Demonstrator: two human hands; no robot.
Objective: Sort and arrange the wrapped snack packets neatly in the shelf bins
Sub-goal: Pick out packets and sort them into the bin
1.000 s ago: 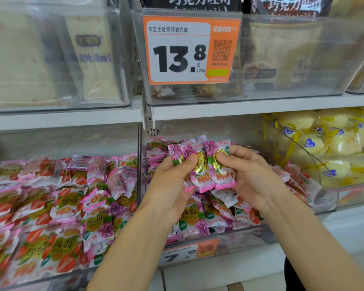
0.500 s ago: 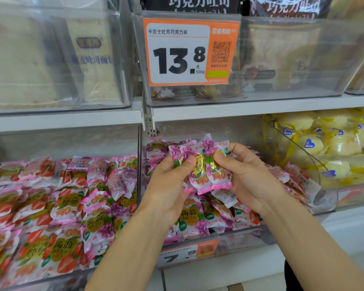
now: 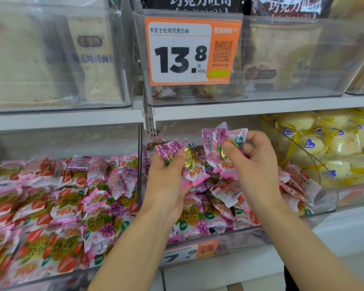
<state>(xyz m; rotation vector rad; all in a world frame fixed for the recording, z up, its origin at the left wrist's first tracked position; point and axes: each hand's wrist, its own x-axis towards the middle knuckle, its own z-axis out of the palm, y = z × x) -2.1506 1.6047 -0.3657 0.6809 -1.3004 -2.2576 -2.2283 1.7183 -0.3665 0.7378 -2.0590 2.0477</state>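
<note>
Left hand point(image 3: 166, 181) grips a bunch of purple packets point(image 3: 192, 164), right hand point(image 3: 254, 162) pinches a few more upright — the middle bin point(image 3: 246, 236) lies straight below, left hand nearer it

**Left bunch point(image 3: 194, 164) and right bunch point(image 3: 219, 141) of grape jelly packets, held over a clear shelf bin point(image 3: 246, 235).**
The left bunch has pink-purple wrappers with gold labels. It is pinched under the thumb of the left hand point(image 3: 166, 185), and its sealed pink ends fan down and to the right of the fingertips. The right bunch stands upright between the thumb and curled fingers point(image 3: 254, 141) of the right hand point(image 3: 256, 164), with one packet showing its barcode back. Beneath both sets of fingers, a loose pile point(image 3: 195, 219) of like packets fills the bin. To the left of the left hand's knuckles, a neighbouring bin point(image 3: 72, 139) holds mostly strawberry packets point(image 3: 36, 206), with some grape ones among them.
</note>
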